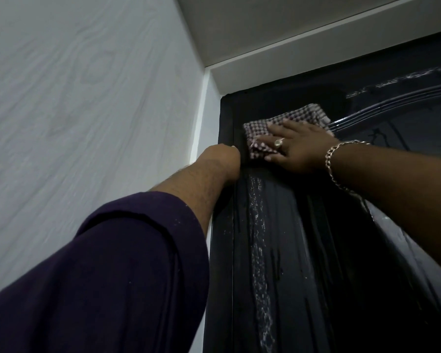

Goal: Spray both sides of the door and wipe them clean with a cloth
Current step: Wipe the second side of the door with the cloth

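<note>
White wall [82,103] with a faint wood-grain texture fills the left of the view; pale ceiling [265,24] and a white lintel band [316,49] run across the top right. Black glossy door [303,250] occupies the right half, seen from below, its upper left corner tucked just under the lintel. Raised arched moulding [392,103] curves across the door's upper right. A streak of whitish spray droplets [259,238] runs down the door's left panel, from just below the hands toward the bottom edge of view; more wet marks show along the top right of the door. Checked cloth [283,128], dark and light weave, lies flat against the door near its top left corner. Right hand [298,149] presses on the cloth with fingers straight and spread, palm toward the door; 1 ring [278,142] on a finger, a chain bracelet [334,161] loose at the wrist. Left hand [223,159] rests at the door's left edge, just left of the cloth, back of the hand toward the camera; its fingers are hidden behind the edge, so I cannot tell whether they curl round it or lie flat. Left forearm is bare, with a dark purple sleeve [117,276] bunched above it, near and low left.
</note>
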